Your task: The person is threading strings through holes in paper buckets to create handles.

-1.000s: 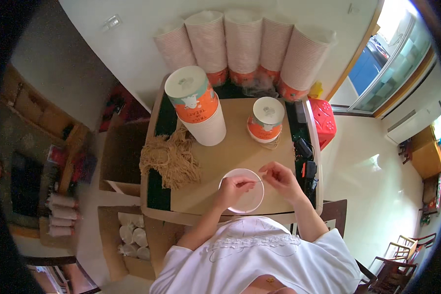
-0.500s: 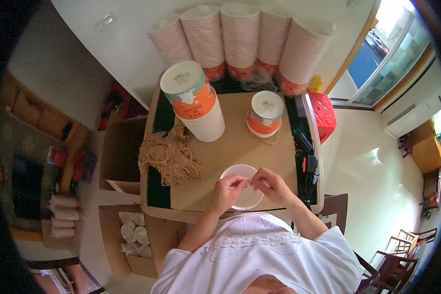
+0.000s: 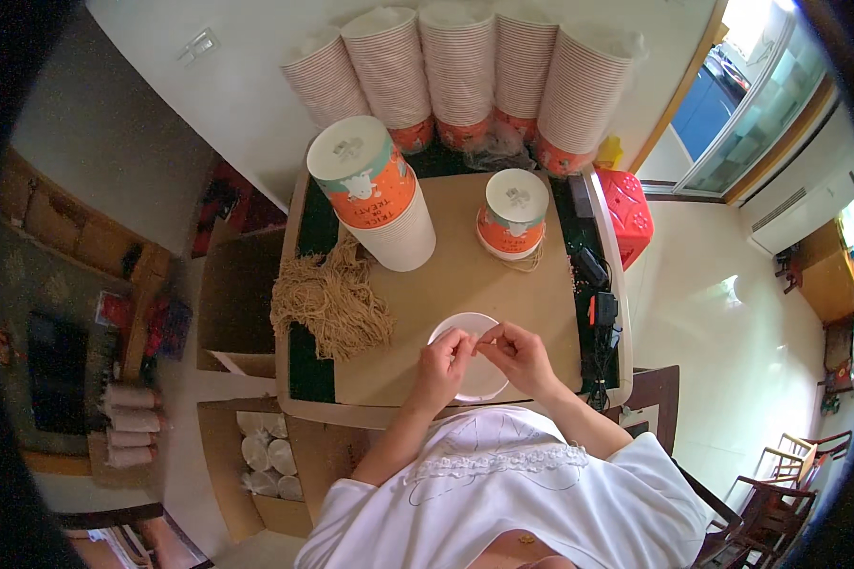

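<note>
A white paper bucket [image 3: 484, 384] stands near the front edge of the table, its round mouth facing up. Over it my left hand [image 3: 446, 362] and my right hand [image 3: 522, 360] meet, fingertips pinched close together at the rim. Whatever sits between the fingers is too small to make out. To the left lies a loose heap of brown twine [image 3: 332, 303]. Behind, a tall upside-down stack of orange-printed paper buckets [image 3: 384, 194] leans slightly, and a shorter upside-down stack [image 3: 512, 218] stands at the right with a twine loop at its base.
Several plastic-wrapped bucket stacks [image 3: 460, 76] line the wall at the back. Black chargers and cables [image 3: 598, 313] run along the table's right edge. A red stool [image 3: 624, 213] is beyond it. On the floor at left, an open carton [image 3: 266, 465] holds more wrapped white buckets.
My two hands have come closer together, with the left fingers now more upright. The view has shifted slightly; the stacks and the twine heap stay put.
</note>
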`<state>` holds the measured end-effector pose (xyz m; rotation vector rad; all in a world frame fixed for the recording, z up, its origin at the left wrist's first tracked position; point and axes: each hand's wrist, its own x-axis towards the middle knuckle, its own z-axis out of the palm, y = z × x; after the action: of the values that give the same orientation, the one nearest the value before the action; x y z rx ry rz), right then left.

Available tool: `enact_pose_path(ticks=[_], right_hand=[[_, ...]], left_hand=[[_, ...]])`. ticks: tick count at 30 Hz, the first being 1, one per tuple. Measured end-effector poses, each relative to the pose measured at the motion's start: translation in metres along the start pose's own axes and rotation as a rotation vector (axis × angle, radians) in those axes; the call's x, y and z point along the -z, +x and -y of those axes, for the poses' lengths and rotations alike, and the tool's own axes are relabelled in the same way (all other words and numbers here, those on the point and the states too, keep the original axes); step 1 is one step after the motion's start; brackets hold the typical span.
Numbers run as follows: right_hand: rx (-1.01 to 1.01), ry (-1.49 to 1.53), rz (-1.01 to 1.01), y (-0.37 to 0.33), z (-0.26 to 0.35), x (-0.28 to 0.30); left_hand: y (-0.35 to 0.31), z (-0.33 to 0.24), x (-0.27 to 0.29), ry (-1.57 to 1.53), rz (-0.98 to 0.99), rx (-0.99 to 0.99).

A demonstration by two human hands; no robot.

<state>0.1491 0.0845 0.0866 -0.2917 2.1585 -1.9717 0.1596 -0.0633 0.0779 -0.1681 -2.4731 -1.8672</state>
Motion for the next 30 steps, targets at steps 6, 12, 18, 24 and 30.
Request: enact_pose_path(ticks=[6,12,18,24,30], right_hand=[[0.025,0.019,-0.044,-0.001,0.001,-0.001],[0.006,0.044,-0.049,-0.002,0.007,-0.001],[0.020,-0.015,-0.044,-0.002,0.011,0.001],[0.007,-0.006,-0.041,-0.002,0.009,0.002],[0.001,-0.008,-0.035,-0.001,0.008,0.003]], left_hand=[[-0.003,0.012,0.002,-0.199,0.100,0.111],[-0.002,0.013,0.005,-0.330,0.146,0.139],[-0.003,0.013,0.006,-0.367,0.120,0.173],[-0.002,0.011,0.007,-0.368,0.106,0.187],[-0.001,0.009,0.009,-0.310,0.079,0.191]])
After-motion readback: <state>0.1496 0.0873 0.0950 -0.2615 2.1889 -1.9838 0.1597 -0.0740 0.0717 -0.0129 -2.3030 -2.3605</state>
